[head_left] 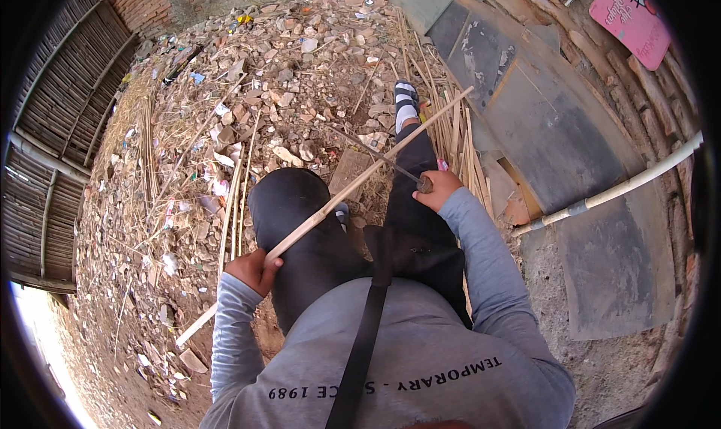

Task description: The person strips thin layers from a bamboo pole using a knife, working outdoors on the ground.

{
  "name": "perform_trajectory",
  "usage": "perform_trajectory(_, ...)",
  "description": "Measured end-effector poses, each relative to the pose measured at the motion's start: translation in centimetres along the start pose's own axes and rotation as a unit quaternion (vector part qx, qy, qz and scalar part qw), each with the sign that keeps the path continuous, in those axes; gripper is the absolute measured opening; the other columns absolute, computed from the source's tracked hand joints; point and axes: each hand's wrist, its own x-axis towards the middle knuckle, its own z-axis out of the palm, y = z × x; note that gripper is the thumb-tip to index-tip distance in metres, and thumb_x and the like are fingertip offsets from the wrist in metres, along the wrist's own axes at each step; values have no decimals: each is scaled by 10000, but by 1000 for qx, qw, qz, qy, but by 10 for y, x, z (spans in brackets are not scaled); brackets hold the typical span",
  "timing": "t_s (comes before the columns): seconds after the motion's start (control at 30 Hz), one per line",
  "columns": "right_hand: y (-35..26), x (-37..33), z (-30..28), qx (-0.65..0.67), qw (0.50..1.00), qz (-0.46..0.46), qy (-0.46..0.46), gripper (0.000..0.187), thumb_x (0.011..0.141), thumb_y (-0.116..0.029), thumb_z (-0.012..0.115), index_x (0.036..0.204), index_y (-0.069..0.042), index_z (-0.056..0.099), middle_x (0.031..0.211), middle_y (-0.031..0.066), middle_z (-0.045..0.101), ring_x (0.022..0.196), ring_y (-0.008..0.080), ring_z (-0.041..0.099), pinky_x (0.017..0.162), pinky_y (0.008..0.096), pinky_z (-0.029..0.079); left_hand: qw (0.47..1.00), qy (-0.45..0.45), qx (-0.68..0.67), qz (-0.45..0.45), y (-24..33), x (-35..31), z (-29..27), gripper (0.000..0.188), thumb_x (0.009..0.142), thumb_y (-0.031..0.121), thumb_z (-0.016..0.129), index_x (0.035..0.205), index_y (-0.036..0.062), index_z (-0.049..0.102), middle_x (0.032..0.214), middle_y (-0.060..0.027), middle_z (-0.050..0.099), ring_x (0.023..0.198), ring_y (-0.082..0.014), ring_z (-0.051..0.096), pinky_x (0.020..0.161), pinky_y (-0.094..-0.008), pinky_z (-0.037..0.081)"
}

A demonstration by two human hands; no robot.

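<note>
My left hand [254,271] is closed around a long pale bamboo strip [349,195]. The strip slants across my thighs, from the ground by my left forearm up to the far right, over my stretched right leg. In my closed right hand [439,190] is the handle of a long thin-bladed knife [390,161]. Its dark blade points to the far left and crosses the strip near mid-length; whether the two touch I cannot tell. The handle is mostly hidden by my fingers.
Several split bamboo strips [457,140] lie beside my right leg, and more strips [239,196] lie left of my left knee. Broken brick and stone rubble [293,76] covers the ground. Dark boards [552,140] and a pale pole [623,186] lie to the right.
</note>
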Motion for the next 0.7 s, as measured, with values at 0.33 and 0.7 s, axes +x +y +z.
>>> perform_trajectory(0.33, 12, 10, 21, 1, 998, 38, 56, 317, 711, -335, 746, 871, -73, 668, 836, 153, 669, 842, 348, 641, 773, 412, 507, 1000, -8, 14, -10, 2, 0, -2, 376, 883, 365, 605, 782, 11, 530, 645, -220, 580, 654, -435, 599, 601, -492, 464)
perform_trajectory(0.7, 7, 2, 11, 53, 997, 40, 42, 540, 707, -336, 793, 1074, 30, 641, 944, 184, 681, 910, 307, 660, 839, 369, 510, 1000, 11, -21, 3, -4, 1, 5, 398, 886, 378, 601, 748, 13, 523, 617, -214, 552, 623, -429, 582, 572, -480, 442)
